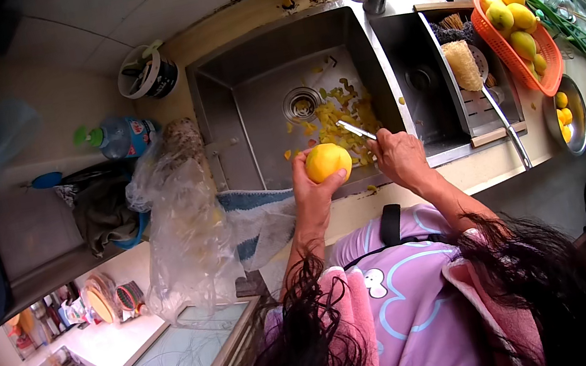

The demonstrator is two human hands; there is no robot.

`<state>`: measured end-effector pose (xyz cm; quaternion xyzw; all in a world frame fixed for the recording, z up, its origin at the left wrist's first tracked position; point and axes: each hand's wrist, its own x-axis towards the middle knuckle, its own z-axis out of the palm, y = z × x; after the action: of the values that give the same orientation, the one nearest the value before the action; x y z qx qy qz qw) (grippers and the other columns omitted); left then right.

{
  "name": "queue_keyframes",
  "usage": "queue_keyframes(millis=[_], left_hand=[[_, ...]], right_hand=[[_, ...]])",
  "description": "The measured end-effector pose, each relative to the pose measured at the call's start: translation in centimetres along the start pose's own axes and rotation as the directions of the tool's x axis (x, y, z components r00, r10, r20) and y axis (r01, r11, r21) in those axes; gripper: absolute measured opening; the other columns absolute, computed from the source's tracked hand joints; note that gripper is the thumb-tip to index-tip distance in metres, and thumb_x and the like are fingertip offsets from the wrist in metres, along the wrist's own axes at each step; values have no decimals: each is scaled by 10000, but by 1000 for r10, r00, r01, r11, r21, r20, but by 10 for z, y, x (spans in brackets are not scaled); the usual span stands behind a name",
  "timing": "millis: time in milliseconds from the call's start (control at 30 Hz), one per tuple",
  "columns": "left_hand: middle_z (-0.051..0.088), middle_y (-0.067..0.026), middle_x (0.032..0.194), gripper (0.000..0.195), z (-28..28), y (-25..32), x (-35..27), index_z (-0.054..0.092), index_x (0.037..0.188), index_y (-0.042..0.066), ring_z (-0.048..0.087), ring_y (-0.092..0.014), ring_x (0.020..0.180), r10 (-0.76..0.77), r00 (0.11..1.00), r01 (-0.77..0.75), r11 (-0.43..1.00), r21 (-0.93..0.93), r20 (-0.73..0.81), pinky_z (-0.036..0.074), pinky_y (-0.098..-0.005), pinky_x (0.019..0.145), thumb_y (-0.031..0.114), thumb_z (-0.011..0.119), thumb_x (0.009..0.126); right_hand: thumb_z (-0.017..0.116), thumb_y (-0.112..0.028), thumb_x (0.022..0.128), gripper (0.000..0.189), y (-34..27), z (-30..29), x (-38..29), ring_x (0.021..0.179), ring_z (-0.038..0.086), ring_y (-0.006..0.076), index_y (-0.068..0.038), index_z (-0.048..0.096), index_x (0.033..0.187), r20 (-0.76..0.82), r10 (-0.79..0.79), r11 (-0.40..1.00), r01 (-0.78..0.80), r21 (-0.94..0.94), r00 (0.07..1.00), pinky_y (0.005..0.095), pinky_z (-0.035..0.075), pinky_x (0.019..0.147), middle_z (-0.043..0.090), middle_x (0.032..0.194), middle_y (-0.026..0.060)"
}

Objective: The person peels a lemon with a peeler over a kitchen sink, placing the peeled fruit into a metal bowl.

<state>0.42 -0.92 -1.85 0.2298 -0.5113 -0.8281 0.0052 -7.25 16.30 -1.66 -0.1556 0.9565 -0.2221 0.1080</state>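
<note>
My left hand holds a round yellow fruit over the near edge of a stainless-steel sink. The fruit's surface looks smooth and peeled. In my right hand is a slim metal peeler, its end pointing left and away from me. A visible gap separates the peeler from the fruit. Yellow and orange peelings lie scattered across the sink floor, with some around the drain strainer.
An orange plastic basket of unpeeled yellow fruit stands right, above a steel bowl with several yellow fruits. A loofah brush lies across the small basin's drain tray. Left are a plastic bag, a detergent bottle and a towel.
</note>
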Motion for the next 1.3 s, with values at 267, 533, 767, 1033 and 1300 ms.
queue_keyframes(millis=[267, 533, 767, 1033, 1300], left_hand=[[523, -80, 1186, 609, -10, 4, -5, 397, 1270, 67, 570, -199, 1074, 6, 996, 8, 987, -161, 85, 511, -335, 903, -23, 693, 746], [492, -102, 1281, 677, -24, -7, -2, 423, 1352, 83, 478, -298, 1241, 20, 990, 48, 878, -476, 137, 361, -546, 1077, -84, 613, 723], [469, -142, 1354, 609, -28, -7, 1, 430, 1360, 96, 485, -309, 1245, -1, 966, 127, 872, -472, 258, 435, -504, 1033, 13, 669, 806], [514, -159, 1280, 659, -37, -16, 1, 424, 1310, 91, 534, -365, 1174, -21, 981, 103, 899, -425, 195, 470, -473, 996, -17, 713, 729], [538, -46, 1144, 658, -19, 6, 2, 446, 1213, 68, 560, -156, 1060, 66, 985, -57, 997, -59, 157, 460, -276, 948, 11, 810, 668]], right_hand=[[570, -249, 928, 302, -25, -18, -12, 602, 589, 426, -20, 511, 740, 29, -235, 955, 226, 190, 971, 503, 447, 545, 572, 607, 212], [552, -307, 931, 340, -15, -24, -1, 626, 594, 430, -18, 557, 754, 45, -51, 982, 41, 183, 998, 509, 469, 595, 591, 623, 213], [591, -236, 913, 272, -23, -20, -12, 562, 567, 404, -38, 477, 766, 15, -316, 936, 309, 167, 949, 482, 438, 514, 543, 596, 186], [603, -255, 893, 273, -18, -12, -13, 596, 609, 387, -32, 506, 768, 78, -329, 943, 322, 89, 941, 480, 463, 532, 628, 683, 176], [587, -262, 906, 286, -15, -18, -12, 566, 595, 405, -32, 542, 741, 3, -193, 968, 190, 163, 981, 479, 464, 526, 604, 638, 199]])
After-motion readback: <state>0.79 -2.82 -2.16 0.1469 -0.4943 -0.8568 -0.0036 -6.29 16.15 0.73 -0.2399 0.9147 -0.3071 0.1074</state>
